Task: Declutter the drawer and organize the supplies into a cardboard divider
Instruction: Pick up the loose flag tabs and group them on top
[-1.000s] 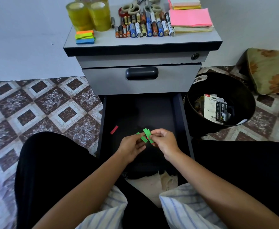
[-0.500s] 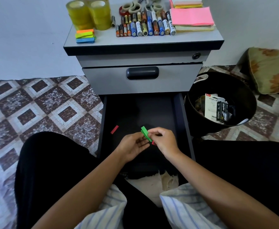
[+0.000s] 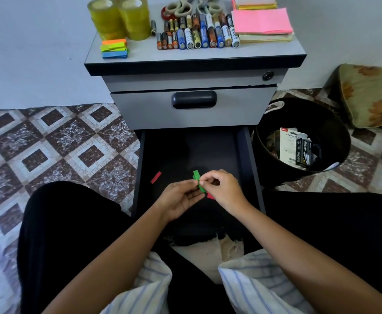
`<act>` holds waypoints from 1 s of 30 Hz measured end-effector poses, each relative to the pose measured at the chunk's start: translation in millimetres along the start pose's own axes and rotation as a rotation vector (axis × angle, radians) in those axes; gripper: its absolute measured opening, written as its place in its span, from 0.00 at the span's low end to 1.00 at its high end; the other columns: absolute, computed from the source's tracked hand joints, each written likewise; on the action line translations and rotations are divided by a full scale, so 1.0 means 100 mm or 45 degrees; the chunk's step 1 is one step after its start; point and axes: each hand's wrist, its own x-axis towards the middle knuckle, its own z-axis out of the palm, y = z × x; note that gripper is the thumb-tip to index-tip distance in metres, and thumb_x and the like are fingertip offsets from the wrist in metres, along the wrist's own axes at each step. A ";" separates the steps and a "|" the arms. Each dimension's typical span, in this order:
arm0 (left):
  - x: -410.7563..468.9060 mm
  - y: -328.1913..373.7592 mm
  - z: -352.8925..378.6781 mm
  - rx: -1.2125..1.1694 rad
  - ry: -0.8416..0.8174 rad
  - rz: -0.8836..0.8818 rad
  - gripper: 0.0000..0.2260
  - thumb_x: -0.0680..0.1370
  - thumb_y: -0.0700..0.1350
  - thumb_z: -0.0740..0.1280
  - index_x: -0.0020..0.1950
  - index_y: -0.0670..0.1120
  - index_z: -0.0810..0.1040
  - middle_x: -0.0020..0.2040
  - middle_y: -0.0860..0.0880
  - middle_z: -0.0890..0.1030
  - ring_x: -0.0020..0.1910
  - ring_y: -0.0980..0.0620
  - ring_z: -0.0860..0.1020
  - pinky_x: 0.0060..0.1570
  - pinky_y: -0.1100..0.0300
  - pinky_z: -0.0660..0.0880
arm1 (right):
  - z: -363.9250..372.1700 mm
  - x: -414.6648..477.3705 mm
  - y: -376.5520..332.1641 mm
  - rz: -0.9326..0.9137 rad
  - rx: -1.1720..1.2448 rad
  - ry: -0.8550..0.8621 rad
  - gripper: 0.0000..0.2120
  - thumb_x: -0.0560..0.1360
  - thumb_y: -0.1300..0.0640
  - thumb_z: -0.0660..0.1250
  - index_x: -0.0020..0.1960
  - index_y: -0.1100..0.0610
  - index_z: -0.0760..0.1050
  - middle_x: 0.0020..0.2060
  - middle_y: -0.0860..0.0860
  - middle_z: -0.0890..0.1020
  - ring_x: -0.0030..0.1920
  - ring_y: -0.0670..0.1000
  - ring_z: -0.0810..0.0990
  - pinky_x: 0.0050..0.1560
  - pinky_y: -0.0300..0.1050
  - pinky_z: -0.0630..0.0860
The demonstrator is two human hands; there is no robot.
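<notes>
A patterned tile floor (image 3: 56,143) spread under a grey drawer cabinet (image 3: 194,116) that stood against a pale wall. Its bottom drawer (image 3: 185,150) was pulled out toward the seated person's lap, with its dark inside showing. A round black bin (image 3: 334,123) stood just beside the drawer on the right and held stapler boxes (image 3: 298,148). A flowered cushion (image 3: 371,96) lay behind the bin.

The cabinet's top served as a counter (image 3: 140,54). On it sat yellow tape rolls (image 3: 117,19), a pink sticky-note pad (image 3: 262,21), a row of batteries (image 3: 196,37), scissors (image 3: 185,6) and a small stack of coloured sticky flags (image 3: 114,48).

Both hands met over the front of the open drawer. The right hand (image 3: 224,189) pinched a few green paper strips (image 3: 198,180) between thumb and forefinger. The left hand (image 3: 181,198), palm up, closed its thumb and fingertips on the same strips from the other side.

One red strip (image 3: 156,177) lay loose on the drawer's bottom near the left wall. Another red piece (image 3: 210,196) showed just under the right hand.
</notes>
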 end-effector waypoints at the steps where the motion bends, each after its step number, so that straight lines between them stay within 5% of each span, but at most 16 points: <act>1: 0.00 0.01 0.00 -0.013 -0.005 -0.012 0.08 0.79 0.36 0.61 0.50 0.37 0.79 0.43 0.44 0.83 0.41 0.52 0.83 0.42 0.60 0.81 | -0.03 0.01 -0.02 -0.014 -0.012 -0.036 0.02 0.73 0.59 0.70 0.44 0.53 0.81 0.42 0.45 0.75 0.42 0.39 0.74 0.43 0.24 0.69; 6: -0.03 0.05 0.01 -0.058 -0.061 -0.108 0.08 0.74 0.40 0.65 0.40 0.43 0.83 0.36 0.47 0.82 0.35 0.54 0.82 0.37 0.61 0.80 | -0.19 0.04 -0.10 -0.166 -0.049 -0.153 0.02 0.72 0.57 0.71 0.45 0.53 0.81 0.46 0.42 0.75 0.48 0.41 0.75 0.51 0.29 0.70; 13: -0.06 0.07 0.00 -0.022 -0.145 -0.190 0.10 0.71 0.45 0.66 0.49 0.44 0.80 0.41 0.50 0.83 0.37 0.55 0.82 0.42 0.59 0.79 | -0.37 0.07 -0.17 -0.252 -0.266 -0.446 0.26 0.66 0.48 0.76 0.60 0.45 0.68 0.65 0.41 0.72 0.67 0.41 0.67 0.66 0.41 0.64; 24: -0.06 0.08 0.00 -0.106 -0.209 -0.158 0.09 0.72 0.45 0.65 0.45 0.44 0.83 0.44 0.48 0.84 0.37 0.54 0.82 0.44 0.56 0.80 | -0.30 0.04 -0.19 -0.333 -0.257 -0.360 0.21 0.68 0.53 0.75 0.56 0.50 0.70 0.55 0.42 0.78 0.60 0.42 0.73 0.62 0.42 0.70; 30: -0.09 0.10 0.04 -0.175 -0.174 -0.111 0.10 0.72 0.46 0.64 0.40 0.44 0.85 0.40 0.48 0.84 0.36 0.55 0.83 0.43 0.60 0.80 | -0.27 0.04 -0.16 -0.408 -0.278 -0.262 0.16 0.68 0.51 0.74 0.55 0.51 0.76 0.60 0.42 0.78 0.62 0.40 0.72 0.64 0.43 0.70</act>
